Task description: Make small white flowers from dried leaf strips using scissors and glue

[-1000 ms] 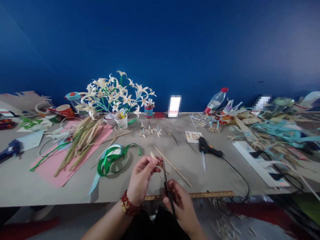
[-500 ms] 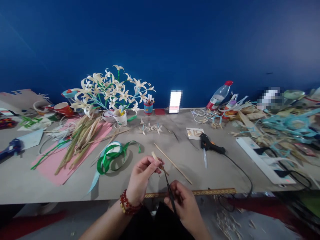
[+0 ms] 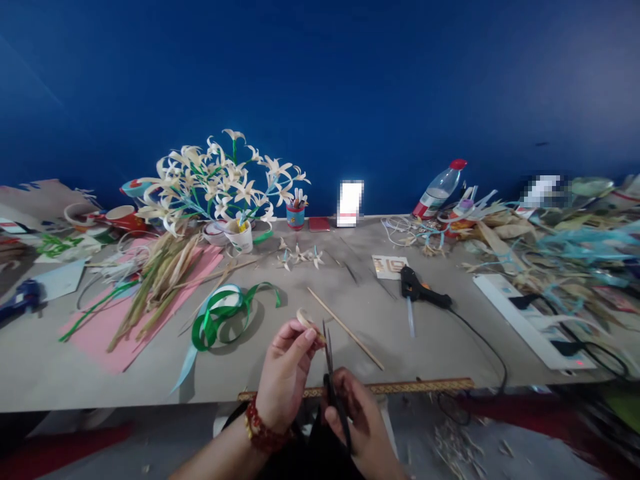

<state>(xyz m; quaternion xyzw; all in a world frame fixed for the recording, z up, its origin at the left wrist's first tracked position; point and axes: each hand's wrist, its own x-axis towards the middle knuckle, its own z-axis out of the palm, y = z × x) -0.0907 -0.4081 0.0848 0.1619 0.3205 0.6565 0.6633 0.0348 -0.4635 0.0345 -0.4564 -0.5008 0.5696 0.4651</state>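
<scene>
My left hand (image 3: 287, 373) pinches a short pale leaf strip (image 3: 306, 319) between thumb and fingers, just above the table's front edge. My right hand (image 3: 357, 417) grips black scissors (image 3: 331, 373), blades pointing up, their tips right beside the strip. A red bead bracelet (image 3: 260, 430) circles my left wrist. A thin wooden stick (image 3: 345, 328) lies on the table just beyond both hands.
A green ribbon roll (image 3: 223, 317) lies left of my hands, dried leaves on pink paper (image 3: 150, 283) beyond it. A bunch of pale handmade flowers (image 3: 225, 183) stands at the back. A black glue gun (image 3: 420, 293) with cord lies right, near a white power strip (image 3: 530, 320).
Both hands drew slightly closer to me, and the scissors rose to near upright beside the strip. The strip now looks curled at its tip.
</scene>
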